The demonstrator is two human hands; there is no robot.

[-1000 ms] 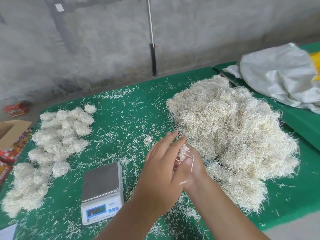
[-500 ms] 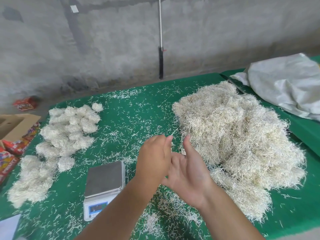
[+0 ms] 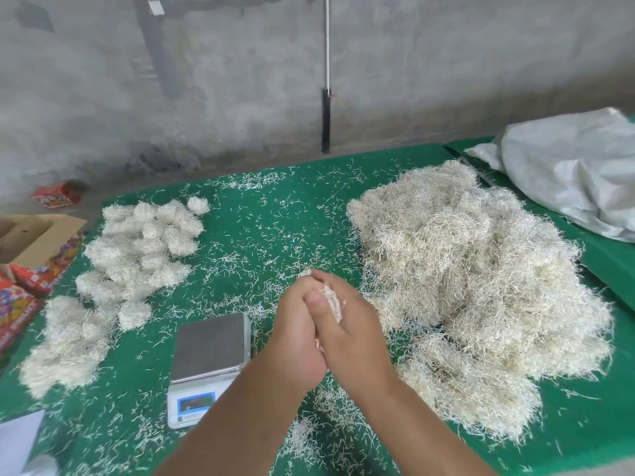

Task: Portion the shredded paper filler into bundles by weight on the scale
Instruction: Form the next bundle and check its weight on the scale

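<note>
Green table (image 3: pixel 275 214): many bundles (image 3: pixel 137 249) done, big pile (image 3: pixel 474 286) left, scale (image 3: pixel 209 345) bare; my left hand (image 3: pixel 295 324) and right hand (image 3: pixel 350 334) press a wad (image 3: pixel 332 300) between them.

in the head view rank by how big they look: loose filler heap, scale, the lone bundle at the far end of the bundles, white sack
1. Loose filler heap
2. White sack, partly cut off by the frame, so its true size is unsure
3. Scale, nearer the camera
4. Lone bundle

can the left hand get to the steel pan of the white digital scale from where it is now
Probably yes: the left hand is beside the white digital scale, whose steel pan is bare, with nothing between. But it is pressed against the right hand around a wad of shredded paper.
</note>
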